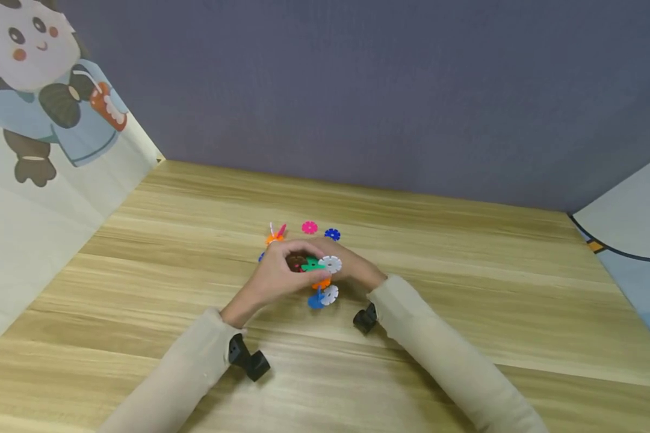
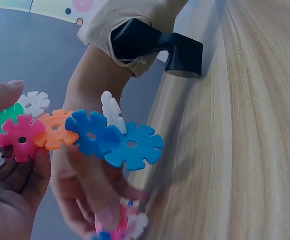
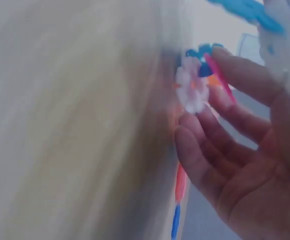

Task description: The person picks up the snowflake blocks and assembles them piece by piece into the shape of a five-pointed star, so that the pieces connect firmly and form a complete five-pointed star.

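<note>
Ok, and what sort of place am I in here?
Probably a small partitioned play or activity corner: there's a wood-grain table against a dark panel, a cartoon figure on the side wall, and colourful notched discs.

two discs (image 1: 310,228) lie behind the right hand (image 1: 351,261).

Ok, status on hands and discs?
Left hand holding linked disc chain. Right hand at second disc cluster, grip unclear. Pink disc beyond; no obstruction seen.
</note>
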